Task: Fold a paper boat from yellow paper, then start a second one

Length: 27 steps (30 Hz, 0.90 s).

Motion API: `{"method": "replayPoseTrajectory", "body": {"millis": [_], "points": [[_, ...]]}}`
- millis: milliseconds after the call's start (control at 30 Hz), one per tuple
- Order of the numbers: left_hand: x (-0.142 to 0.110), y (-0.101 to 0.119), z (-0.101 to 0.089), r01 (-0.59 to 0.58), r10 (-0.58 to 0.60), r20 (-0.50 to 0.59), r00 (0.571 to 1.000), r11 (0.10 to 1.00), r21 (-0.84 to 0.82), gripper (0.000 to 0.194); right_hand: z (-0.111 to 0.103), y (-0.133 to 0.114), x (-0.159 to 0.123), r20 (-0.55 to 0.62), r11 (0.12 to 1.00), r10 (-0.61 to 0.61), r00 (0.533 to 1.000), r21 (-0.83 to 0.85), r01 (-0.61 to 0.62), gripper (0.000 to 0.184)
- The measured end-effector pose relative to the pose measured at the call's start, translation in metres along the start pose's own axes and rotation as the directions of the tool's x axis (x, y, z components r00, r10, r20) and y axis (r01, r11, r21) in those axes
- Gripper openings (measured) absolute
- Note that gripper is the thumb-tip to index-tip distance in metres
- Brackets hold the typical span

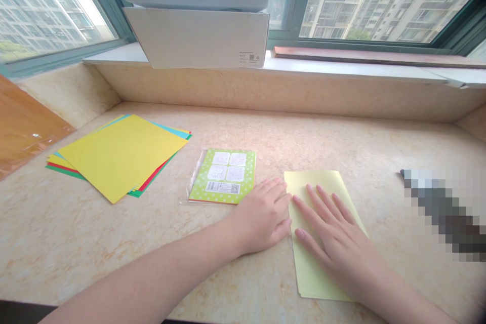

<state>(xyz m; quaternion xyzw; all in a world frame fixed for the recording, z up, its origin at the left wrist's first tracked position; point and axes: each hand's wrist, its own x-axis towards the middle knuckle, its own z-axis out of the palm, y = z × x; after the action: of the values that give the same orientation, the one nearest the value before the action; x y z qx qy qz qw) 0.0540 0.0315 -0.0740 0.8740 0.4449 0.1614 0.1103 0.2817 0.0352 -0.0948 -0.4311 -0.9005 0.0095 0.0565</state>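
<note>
A pale yellow folded sheet of paper point(322, 182) lies on the marble counter in front of me. My right hand point(334, 238) rests flat on it, fingers stretched out and spread toward its left edge. My left hand point(264, 217) lies flat on the counter at the sheet's left edge, fingers extended and touching that edge. Neither hand holds anything.
A fanned stack of coloured paper point(121, 157), yellow on top, lies at the left. A green packet in clear wrap point(224, 176) sits beside my left hand. A white box point(201, 35) stands on the windowsill. A blurred dark object point(444, 212) lies at the right.
</note>
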Motion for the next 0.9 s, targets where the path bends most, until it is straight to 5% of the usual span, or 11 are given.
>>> {"method": "replayPoseTrajectory", "body": {"millis": [900], "points": [[-0.0026, 0.0050, -0.0028, 0.041, -0.043, 0.081, 0.996, 0.999, 0.029, 0.067, 0.0026, -0.0001, -0.0018, -0.013, 1.000, 0.009, 1.000, 0.029, -0.009, 0.066]]}}
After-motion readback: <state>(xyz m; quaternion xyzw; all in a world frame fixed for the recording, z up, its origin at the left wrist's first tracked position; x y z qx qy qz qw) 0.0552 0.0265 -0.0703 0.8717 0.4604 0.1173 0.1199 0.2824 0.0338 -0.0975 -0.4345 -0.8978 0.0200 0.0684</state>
